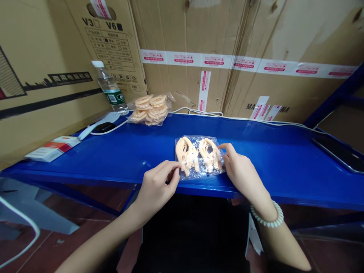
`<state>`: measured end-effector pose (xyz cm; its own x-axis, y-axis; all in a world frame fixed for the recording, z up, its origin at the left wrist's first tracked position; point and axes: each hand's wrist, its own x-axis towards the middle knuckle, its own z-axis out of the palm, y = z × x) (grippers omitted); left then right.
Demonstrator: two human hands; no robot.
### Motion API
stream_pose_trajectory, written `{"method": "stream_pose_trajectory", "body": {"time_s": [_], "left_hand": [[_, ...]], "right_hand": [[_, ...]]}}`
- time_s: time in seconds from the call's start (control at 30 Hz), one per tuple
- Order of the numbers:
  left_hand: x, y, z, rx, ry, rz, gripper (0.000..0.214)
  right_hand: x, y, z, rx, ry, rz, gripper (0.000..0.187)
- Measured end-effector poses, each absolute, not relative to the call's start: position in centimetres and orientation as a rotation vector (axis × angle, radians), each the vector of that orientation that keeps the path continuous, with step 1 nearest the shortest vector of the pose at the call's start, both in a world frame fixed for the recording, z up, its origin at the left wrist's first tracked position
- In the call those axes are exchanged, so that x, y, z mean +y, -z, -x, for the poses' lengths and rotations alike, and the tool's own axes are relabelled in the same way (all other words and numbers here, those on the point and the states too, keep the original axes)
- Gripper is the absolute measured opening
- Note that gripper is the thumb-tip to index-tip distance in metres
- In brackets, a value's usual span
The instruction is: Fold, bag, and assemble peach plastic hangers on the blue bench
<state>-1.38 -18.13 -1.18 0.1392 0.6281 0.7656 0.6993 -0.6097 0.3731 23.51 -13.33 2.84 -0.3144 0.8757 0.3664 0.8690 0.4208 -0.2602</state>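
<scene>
A clear plastic bag [201, 172] lies flat near the front edge of the blue table, holding cream-coloured plastic pieces [186, 153] in two loop-shaped bundles side by side. My left hand [159, 185] pinches the bag's lower left edge between thumb and forefinger. At the right edge, my right hand [241, 170] is closed on the film, its forefinger bent over the upper corner; its thumb is mostly hidden. A pale bead bracelet [270, 216] circles my right wrist.
Behind, another clear bag [150, 110] holds a stack of similar cream pieces, beside a water bottle [110, 89]. A small carton [54, 148] lies at the left, a phone [339, 153] at the right. White cable [256, 120] runs along the back, below large cardboard boxes [182, 34].
</scene>
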Motion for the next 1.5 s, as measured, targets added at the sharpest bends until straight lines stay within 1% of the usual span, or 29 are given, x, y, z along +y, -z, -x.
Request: {"method": "stream_pose_trajectory", "body": {"time_s": [0.13,0.37,0.57,0.83,0.97,1.17,1.23,1.33,1.43,1.5], "left_hand": [[-18.1,1.5,1.3,-1.395,1.402,2.294,0.017],[-17.7,2.2,1.5,-1.410,1.284,2.272,0.016],[-17.5,2.0,1.7,-1.335,1.208,2.260,0.015],[-17.4,1.4,2.6,-1.010,0.983,2.318,0.020],[-17.5,1.2,2.8,-1.030,0.905,2.343,0.024],[-18.5,1.6,3.3,-1.037,0.865,2.389,0.025],[-19.1,2.1,3.7,-1.038,0.860,2.391,0.029],[-19.9,2.7,4.2,-1.076,0.850,2.387,0.041],[-20.2,2.8,4.4,-1.070,0.828,2.413,0.051],[-20.1,2.7,4.4,-1.044,0.807,2.439,0.053]], "right_hand": [[-13.3,-2.7,-23.1,-2.272,0.117,1.552,0.036],[-13.1,-2.6,-23.2,-2.261,0.041,1.567,0.030],[-12.8,-2.0,-23.6,-2.190,-0.003,1.512,0.017],[-13.2,-2.0,-23.5,-2.245,0.126,1.510,0.032],[-13.3,-2.0,-23.5,-2.344,0.174,1.522,0.029],[-14.3,-2.5,-23.6,-2.490,0.385,1.426,0.024],[-14.8,-2.8,-23.8,-2.541,0.452,1.366,0.022],[-14.9,-3.1,-24.2,-2.576,0.540,1.333,0.021],[-14.4,-3.0,-24.8,-2.533,0.637,1.388,0.028],[-14.0,-2.9,-25.3,-2.525,0.645,1.417,0.036]]}}
